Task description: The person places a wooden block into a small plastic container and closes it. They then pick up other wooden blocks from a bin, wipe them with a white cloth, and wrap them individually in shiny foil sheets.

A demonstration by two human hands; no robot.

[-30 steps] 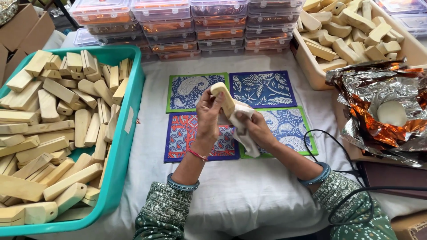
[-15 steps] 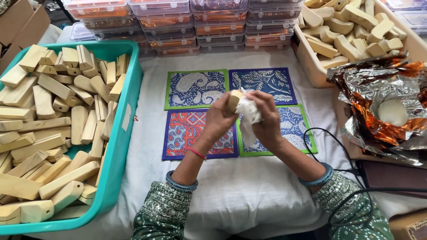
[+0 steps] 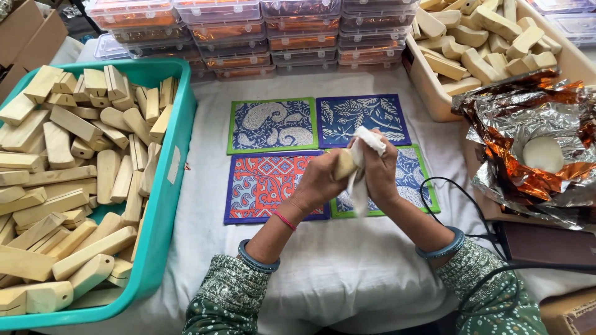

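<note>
Hands meet above four patterned mats (image 3: 273, 124): the left hand (image 3: 323, 183) grips a smooth, pale wooden block (image 3: 345, 164). The right hand (image 3: 380, 170) clutches a crumpled white cloth (image 3: 363, 144) against it.

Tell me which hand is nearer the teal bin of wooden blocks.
Left. The left hand, gripping a wooden piece, is on the side toward the teal bin. The right hand, pressing a white cloth, sits just beyond it, farther from the bin.

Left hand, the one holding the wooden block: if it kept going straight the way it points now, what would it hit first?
The left hand points up and right, so it would first meet the white cloth and the right hand wrapped around it, already touching the block. Beyond them lies the blue printed mat, though depth is unclear.
</note>
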